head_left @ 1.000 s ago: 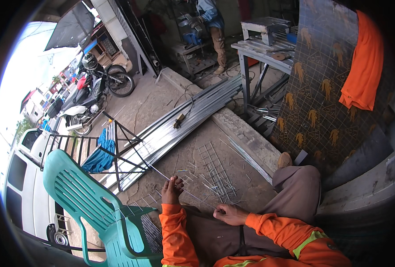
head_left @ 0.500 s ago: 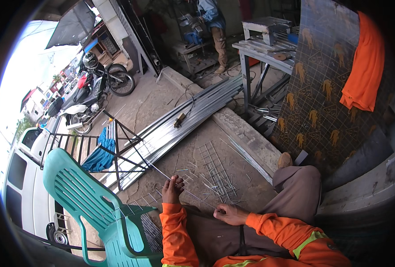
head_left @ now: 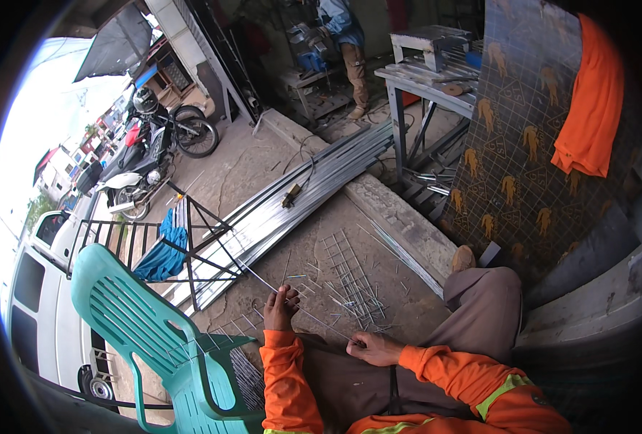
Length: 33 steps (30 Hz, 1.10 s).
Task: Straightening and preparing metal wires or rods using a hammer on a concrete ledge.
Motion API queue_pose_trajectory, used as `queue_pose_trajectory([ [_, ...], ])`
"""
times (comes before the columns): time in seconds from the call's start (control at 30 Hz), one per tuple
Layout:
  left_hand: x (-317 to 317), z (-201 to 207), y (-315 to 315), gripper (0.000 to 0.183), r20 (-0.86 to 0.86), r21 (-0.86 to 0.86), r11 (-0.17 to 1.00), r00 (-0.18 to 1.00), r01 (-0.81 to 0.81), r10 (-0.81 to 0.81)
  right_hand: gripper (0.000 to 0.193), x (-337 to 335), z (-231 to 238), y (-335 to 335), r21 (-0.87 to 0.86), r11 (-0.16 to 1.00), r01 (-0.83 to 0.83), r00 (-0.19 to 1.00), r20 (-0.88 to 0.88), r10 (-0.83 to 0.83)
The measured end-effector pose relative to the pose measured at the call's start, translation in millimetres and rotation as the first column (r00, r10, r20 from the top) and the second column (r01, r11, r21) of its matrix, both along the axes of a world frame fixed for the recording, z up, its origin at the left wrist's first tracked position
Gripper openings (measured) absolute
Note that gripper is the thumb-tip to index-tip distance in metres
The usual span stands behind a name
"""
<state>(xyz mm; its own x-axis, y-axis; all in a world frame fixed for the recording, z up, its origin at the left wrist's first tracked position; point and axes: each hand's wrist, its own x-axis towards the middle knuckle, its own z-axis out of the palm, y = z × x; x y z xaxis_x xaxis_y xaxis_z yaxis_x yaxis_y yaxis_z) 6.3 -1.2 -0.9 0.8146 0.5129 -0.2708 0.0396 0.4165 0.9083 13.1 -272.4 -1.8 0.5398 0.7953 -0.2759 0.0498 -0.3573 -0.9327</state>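
A long thin metal rod (head_left: 317, 318) slants across in front of me, running from beyond my left hand down to my right. My left hand (head_left: 282, 307) is closed around its middle part, fingers curled upward. At the rod's near end, my right hand (head_left: 374, 349) pinches it between thumb and fingers. Past my hands, a wire grid (head_left: 353, 278) of crossed rods lies on the ground, with short cut rod pieces (head_left: 314, 276) scattered about it. Left of my left hand, another row of crossed rods (head_left: 216, 340) reaches over the chair's arm.
A green plastic chair (head_left: 129, 318) stands close on my left, beside a black metal frame with blue cloth (head_left: 165, 249). Long metal bars (head_left: 299, 202) lie across the ground ahead. A concrete ledge (head_left: 400, 224), a workbench (head_left: 429, 76) and a leaning patterned board (head_left: 512, 145) are right. Another person (head_left: 346, 43) stands at the back.
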Motion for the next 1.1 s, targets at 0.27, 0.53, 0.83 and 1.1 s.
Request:
queue_pose_trajectory([
  [0.27, 0, -9, 9, 0.033, 0.046, -0.013, 0.999, 0.998, 0.043, -0.043, 0.036, -2, -6, 3, -0.037, 0.999, -0.033, 0.999, 0.014, 0.034],
  [0.53, 0, -6, 6, 0.030, 0.047, -0.022, 0.999, 0.998, 0.044, -0.043, 0.035, -2, -3, 3, -0.022, 1.000, -0.011, 1.000, 0.001, 0.011],
  [0.83, 0, -4, 4, 0.028, 0.044, -0.030, 0.999, 0.999, 0.027, -0.025, 0.035, -2, -10, 5, -0.022, 1.000, -0.013, 1.000, -0.012, 0.013],
  [1.1, 0, 0, 1, 0.029, 0.013, -0.006, 1.000, 1.000, 0.001, -0.001, 0.036, 1, 6, 4, -0.025, 0.999, -0.040, 0.988, -0.151, 0.035],
])
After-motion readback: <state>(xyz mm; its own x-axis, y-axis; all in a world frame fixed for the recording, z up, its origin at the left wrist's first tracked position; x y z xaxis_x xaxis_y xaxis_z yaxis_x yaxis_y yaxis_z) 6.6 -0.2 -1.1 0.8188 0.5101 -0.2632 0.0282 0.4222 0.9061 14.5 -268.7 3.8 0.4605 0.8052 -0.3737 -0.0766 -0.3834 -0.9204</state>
